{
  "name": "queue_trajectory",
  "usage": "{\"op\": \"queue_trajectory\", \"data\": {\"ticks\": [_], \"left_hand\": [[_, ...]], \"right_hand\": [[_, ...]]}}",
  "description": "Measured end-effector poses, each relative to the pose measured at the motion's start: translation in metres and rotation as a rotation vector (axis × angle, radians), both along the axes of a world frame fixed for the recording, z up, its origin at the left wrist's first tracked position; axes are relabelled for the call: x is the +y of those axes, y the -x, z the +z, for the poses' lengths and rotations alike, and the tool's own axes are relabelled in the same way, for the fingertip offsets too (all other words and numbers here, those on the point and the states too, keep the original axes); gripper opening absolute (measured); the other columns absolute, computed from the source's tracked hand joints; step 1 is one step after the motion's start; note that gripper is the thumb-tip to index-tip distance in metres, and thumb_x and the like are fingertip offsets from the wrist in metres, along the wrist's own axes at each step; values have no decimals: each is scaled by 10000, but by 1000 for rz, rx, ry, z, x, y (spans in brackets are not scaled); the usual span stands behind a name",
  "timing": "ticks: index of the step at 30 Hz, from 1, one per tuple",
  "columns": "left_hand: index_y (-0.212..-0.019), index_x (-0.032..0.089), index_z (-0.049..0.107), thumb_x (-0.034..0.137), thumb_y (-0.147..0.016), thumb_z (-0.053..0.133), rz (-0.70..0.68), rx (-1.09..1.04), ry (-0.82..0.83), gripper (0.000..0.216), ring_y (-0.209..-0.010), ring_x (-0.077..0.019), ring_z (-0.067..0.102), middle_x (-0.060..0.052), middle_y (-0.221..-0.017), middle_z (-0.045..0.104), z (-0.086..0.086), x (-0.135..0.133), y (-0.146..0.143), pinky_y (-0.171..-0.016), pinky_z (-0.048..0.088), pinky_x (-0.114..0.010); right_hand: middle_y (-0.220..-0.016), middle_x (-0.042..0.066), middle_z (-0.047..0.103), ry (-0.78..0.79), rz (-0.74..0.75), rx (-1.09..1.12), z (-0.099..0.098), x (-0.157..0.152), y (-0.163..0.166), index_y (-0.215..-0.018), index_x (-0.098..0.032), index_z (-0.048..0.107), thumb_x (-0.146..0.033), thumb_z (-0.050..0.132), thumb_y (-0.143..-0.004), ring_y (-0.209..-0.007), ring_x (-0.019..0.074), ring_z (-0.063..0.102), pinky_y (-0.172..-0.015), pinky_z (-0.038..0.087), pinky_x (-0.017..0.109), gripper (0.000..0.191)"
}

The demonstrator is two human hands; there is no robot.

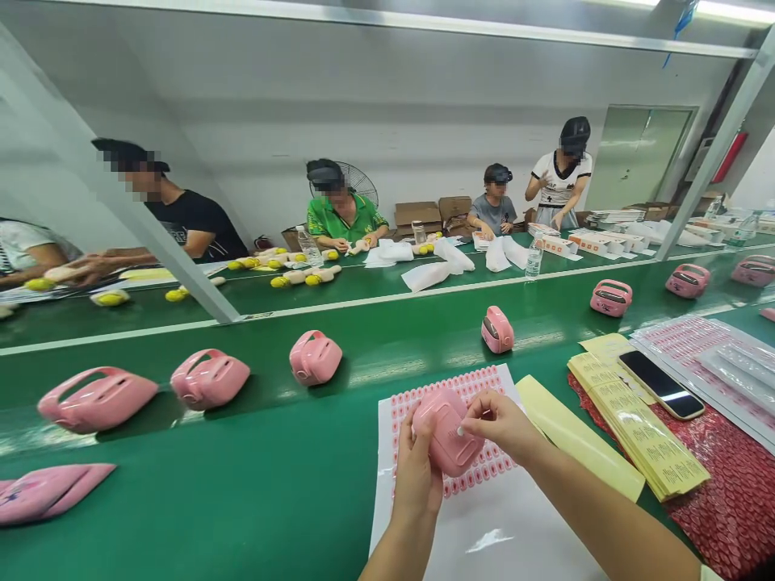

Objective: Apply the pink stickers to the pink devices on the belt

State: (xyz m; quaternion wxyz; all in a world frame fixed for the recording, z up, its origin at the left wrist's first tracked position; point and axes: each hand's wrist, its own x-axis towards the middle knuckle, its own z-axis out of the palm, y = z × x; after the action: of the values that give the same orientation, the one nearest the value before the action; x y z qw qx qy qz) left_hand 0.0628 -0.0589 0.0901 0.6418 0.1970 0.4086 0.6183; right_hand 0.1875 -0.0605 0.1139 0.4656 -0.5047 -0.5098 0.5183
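Left hand (417, 470) grasping pink case (446, 415) at 5 o'clock of view, above sticker sheet (469, 516). Right hand (507, 421): thumb and forefinger pinched at white piece (460, 431) against case; cannot tell if gripped. From case: second pink unit (500, 331) at 1 o'clock, phone (661, 385) at 3.

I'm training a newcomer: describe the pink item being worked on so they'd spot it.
On the green surface lies a white sheet with rows of stickers. Above it, the left hand holds a rounded pink case, the right hand at its surface. The other pink cases rest on the green surface; only this one is held.
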Motion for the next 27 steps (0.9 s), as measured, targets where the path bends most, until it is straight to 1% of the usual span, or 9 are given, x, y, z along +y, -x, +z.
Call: {"op": "queue_trajectory", "data": {"ticks": [6, 9, 12, 14, 17, 19, 22, 25, 27], "left_hand": [[-913, 220, 569, 310, -667, 675, 15, -11, -2, 282, -813, -163, 581, -33, -948, 582, 0, -2, 0, -721, 502, -292], [-910, 219, 574, 309, -670, 673, 18, 2, -1, 274, -821, -174, 593, -33, -937, 592, 1, -4, -1, -729, 500, -294], [-907, 219, 576, 310, -667, 679, 27, 18, 3, 276, -779, -154, 599, -23, -911, 596, 0, -5, -2, -723, 499, -281], [-932, 225, 574, 318, -671, 676, 19, 25, 7, 295, -770, -150, 601, -17, -890, 602, -2, -5, -2, -715, 500, -278], [-961, 226, 583, 331, -701, 645, 20, 17, 45, 287, -756, -149, 601, -9, -839, 616, -2, -4, -3, -703, 497, -272], [-965, 216, 600, 340, -746, 590, 9, -34, 102, 252, -720, -148, 604, -14, -813, 628, -1, -4, -2, -700, 498, -285], [-1039, 236, 591, 386, -803, 483, -48, -157, 208, 301, -730, -197, 626, -43, -826, 658, 1, -3, 4, -712, 497, -377], [-1112, 317, 547, 465, -783, 470, -65, -171, 271, 369, -785, -243, 629, -39, -883, 675, -3, -2, 15, -709, 489, -443], [-1088, 351, 557, 481, -756, 496, -83, -121, 244, 361, -849, -257, 614, -26, -933, 673, -7, -1, 25, -716, 490, -430]], "right_hand": [[-681, -7, 498, -48, -60, -122, -4, 0, 0, -535, -176, 520, -253, 656, -579, -641, 120, 454, -599, 382, 258, 163], [-712, -3, 459, -135, -98, -228, -5, -2, 3, -552, -183, 528, -235, 640, -610, -659, 122, 445, -622, 407, 271, 136], [-743, 0, 425, -234, -139, -316, -7, -6, 7, -561, -188, 508, -205, 615, -633, -682, 124, 439, -645, 425, 285, 130], [-751, 1, 426, -256, -117, -293, -7, -9, 9, -559, -189, 495, -215, 613, -643, -689, 124, 447, -647, 434, 286, 148], [-780, 12, 470, -258, -36, -143, -4, -14, 4, -597, -190, 512, -299, 608, -678, -702, 124, 484, -639, 448, 278, 166], [-838, 33, 511, -316, -52, -117, -1, -16, -8, -674, -192, 553, -356, 565, -726, -790, 146, 517, -693, 453, 286, 172], [-1001, 69, 552, -378, -168, -259, -2, -19, -41, -933, -199, 574, -375, 467, -796, -965, 183, 520, -830, 428, 327, 248], [-1173, 108, 528, -236, -276, -564, -16, -25, -80, -1213, -183, 434, -300, 404, -817, -1090, 219, 486, -932, 368, 398, 413], [-1248, 145, 487, -85, -297, -816, -31, -34, -102, -1291, -141, 362, -235, 419, -790, -1162, 261, 435, -971, 317, 438, 513]]}}
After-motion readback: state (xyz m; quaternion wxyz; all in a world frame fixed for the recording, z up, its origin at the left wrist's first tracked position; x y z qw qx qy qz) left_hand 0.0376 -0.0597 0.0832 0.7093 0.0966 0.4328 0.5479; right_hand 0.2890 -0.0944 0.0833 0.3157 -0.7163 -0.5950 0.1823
